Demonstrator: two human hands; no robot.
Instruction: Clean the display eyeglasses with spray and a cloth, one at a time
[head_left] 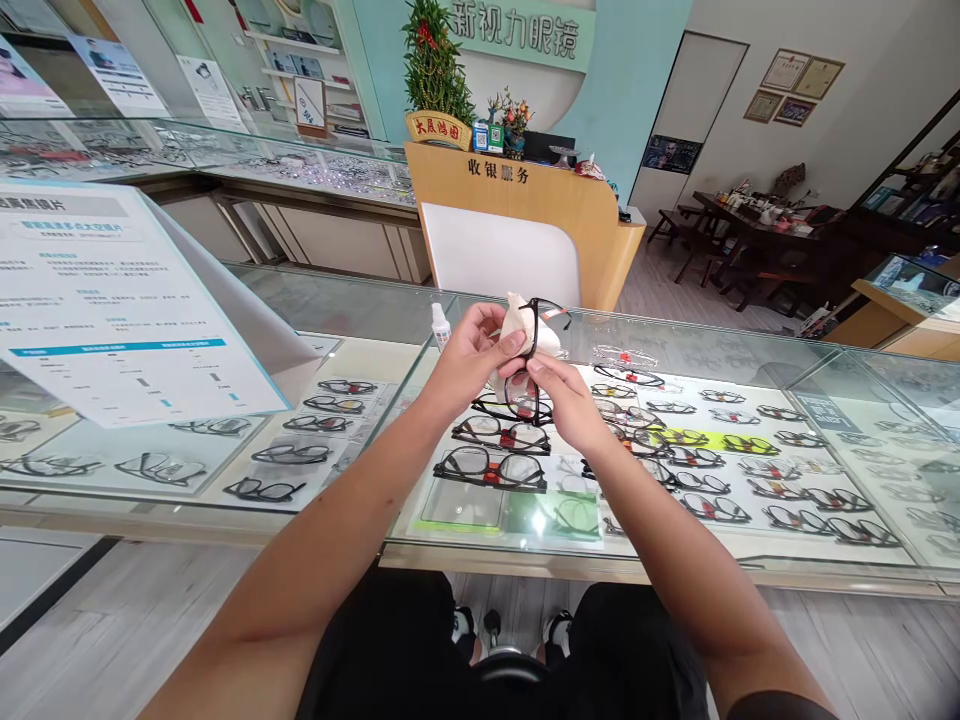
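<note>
A pair of black-framed eyeglasses [534, 330] is held up between my two hands above the glass counter, its frame turned on end. My left hand [480, 345] is closed on a cream cleaning cloth [514, 318], which is pressed around the upper lens. My right hand [566, 395] pinches the frame near the bridge, with the lower lens hanging below its fingers. One temple arm reaches out to the right, over the cloth. Behind my left hand a small white spray bottle [440, 325] stands on the counter top.
Beneath the glass counter [409, 555] lie rows of eyeglasses [491, 468]. A large printed sign [120, 300] stands at the left. Across the aisle is a wooden cashier desk [525, 210] with a plant [439, 65]. A dark table [757, 225] stands at the far right.
</note>
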